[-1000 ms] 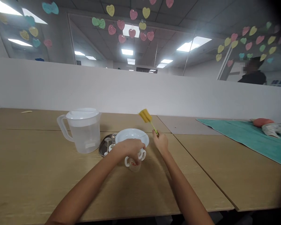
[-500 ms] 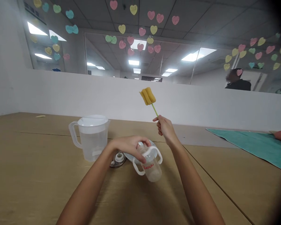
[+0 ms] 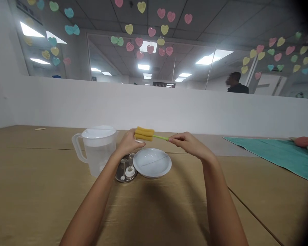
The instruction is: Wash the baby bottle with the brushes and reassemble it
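Note:
My right hand [image 3: 186, 141] pinches the thin green handle of a bottle brush [image 3: 144, 133] with a yellow sponge head. The brush lies nearly level, its sponge end pointing left, right in front of my left hand [image 3: 129, 141]. My left hand is closed around the baby bottle, of which only a bit of white shows under the sponge; the rest is hidden. Whether the sponge touches the bottle, I cannot tell. Below both hands is a white bowl [image 3: 152, 169] with a thin straight stick or line across it. A metal tray [image 3: 120, 176] with small bottle parts [image 3: 129, 172] sits left of the bowl.
A clear pitcher [image 3: 99, 153] with a white lid and water stands left of the tray. At the right lies a teal cloth [image 3: 274, 153] with a reddish item [image 3: 305, 141] at its end. Behind the table is a white wall [image 3: 154, 106]; a person [image 3: 237, 83] shows through the glass.
The brush has come down and swung left from upright to level, near my left hand. My left hand has lifted the bottle up and left, off the front of the bowl.

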### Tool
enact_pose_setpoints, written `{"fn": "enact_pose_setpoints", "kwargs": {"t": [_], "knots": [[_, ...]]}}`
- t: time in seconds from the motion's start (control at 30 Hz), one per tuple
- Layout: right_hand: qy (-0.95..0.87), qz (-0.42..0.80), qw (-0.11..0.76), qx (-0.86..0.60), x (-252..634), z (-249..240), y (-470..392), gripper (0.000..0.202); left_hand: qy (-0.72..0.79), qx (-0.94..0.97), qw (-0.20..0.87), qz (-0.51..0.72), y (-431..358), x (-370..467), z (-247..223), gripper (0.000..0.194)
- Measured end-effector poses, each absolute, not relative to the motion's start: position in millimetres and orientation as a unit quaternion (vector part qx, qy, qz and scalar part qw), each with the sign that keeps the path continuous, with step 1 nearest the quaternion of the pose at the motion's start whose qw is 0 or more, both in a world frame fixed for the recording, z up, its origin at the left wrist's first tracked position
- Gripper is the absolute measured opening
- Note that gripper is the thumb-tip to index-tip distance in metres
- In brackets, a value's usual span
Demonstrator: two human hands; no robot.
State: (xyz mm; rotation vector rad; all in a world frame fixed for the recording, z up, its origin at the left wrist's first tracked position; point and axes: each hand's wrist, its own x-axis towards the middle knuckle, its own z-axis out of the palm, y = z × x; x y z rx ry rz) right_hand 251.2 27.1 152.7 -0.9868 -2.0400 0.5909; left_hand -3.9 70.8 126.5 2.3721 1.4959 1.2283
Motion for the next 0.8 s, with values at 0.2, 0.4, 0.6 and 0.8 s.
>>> {"fn": "enact_pose_setpoints", "kwargs": {"t": [0.2,0.4,0.6,0.8], "knots": [[-0.806,0.196,0.348,-0.437,256.5,146.0,32.3,0.039,0.502,0.793,-0.103,0.33,78.5,-6.4,120.2,0.052],[-0.811,0.119,0.303,-0.486,240.5,143.6,32.1,0.037,0.452,0.835,-0.131,0.285,79.8,10.5,113.9,0.045],[-0.808,0.048,0.303,-0.502,212.1,136.9,36.4,0.032,0.427,0.851,-0.123,0.279,72.3,30.5,112.6,0.053],[-0.816,0.085,0.304,-0.484,228.9,148.9,21.6,0.037,0.459,0.825,-0.116,0.308,73.6,17.6,119.5,0.052]]}}
